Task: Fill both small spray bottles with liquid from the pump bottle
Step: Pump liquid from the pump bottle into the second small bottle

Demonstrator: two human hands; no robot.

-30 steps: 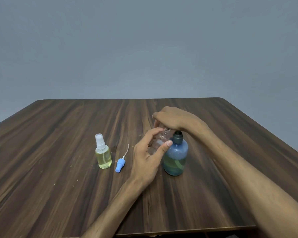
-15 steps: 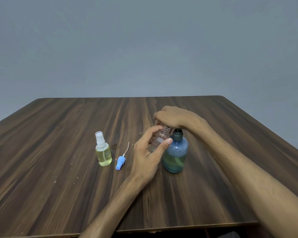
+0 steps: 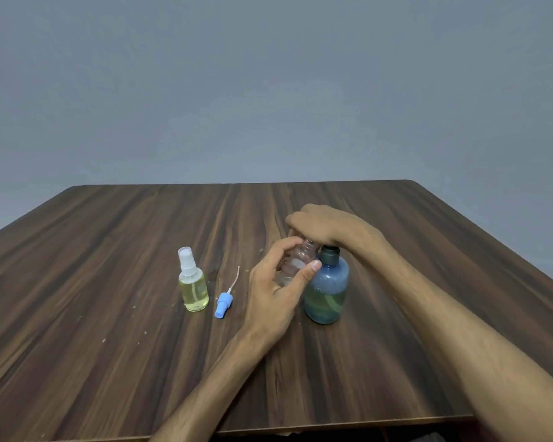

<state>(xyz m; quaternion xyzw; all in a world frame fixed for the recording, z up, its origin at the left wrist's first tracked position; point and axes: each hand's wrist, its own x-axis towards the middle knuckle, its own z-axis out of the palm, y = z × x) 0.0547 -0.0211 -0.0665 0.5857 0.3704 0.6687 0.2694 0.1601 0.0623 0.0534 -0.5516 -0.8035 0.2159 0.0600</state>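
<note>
The table [image 3: 109, 314] is dark wood grain and fills the lower half of the frame; a plain grey wall [image 3: 268, 90] fills the upper half.

The pump bottle [image 3: 328, 291] stands upright right of centre. It is blue and translucent, with liquid in roughly its lower half. The right hand [image 3: 329, 228] lies on top of its pump head, fingers curled down over it. The pump head itself is hidden under the hand; only the dark collar shows.

An open spray bottle [image 3: 296, 261], clear and without a cap, stands just left of the pump bottle and touches or nearly touches it. The left hand [image 3: 275, 291] grips this bottle, thumb on the near side and fingers wrapped round the far side. Its neck sits directly beneath the right hand's fingers. Its fill level cannot be determined.

A blue spray cap [image 3: 223, 303] with a thin white tube lies on the table left of the left hand.

A second spray bottle [image 3: 193, 283], with a white cap, stands upright further left, well filled with yellow liquid.
</note>
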